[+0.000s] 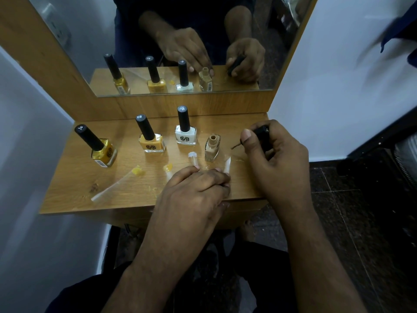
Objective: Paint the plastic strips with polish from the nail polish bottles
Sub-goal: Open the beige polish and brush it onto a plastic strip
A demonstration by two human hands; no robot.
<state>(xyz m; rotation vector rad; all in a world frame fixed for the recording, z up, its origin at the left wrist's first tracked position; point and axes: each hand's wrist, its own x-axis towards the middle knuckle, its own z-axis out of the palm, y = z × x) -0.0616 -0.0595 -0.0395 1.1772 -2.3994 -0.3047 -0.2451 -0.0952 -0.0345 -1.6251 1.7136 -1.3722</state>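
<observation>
1. The counter (74, 190) is a small wooden shelf under a mirror (158, 41), so one nudge of a wrist could, I judge, knock over the things crowded on it.
2. The left hand (194, 188) lies flat, fingers straight, its fingertips pressing down the near end of a clear plastic strip (227, 166). If that pressure slips, the strip could skid under the brush.
3. The right hand (277, 159) has its grip closed round the black cap (261, 132), thumb pinching it. The brush (237, 146) sticks out to the left, above the strip and not yet on it. A drip on the wood looks possible.
4. The open beige bottle (212, 148) stands uncapped just beside the strip, between the two hands. It looks the likeliest to tip and spill.
5. Three capped bottles stand behind: dark yellow (104, 152), orange-yellow (152, 142) and white (185, 136). Each front bears a hexagonal logo. The cap tops carry small white numbers too small to read, and the dark yellow one has a barcode label.
6. Three other strips lie to the left: a long one with a yellow tip (117, 184), one with an orange-yellow tip (168, 169) partly under the left hand, and one with a white tip (193, 158). Wet tips could smear under the left hand.
</observation>
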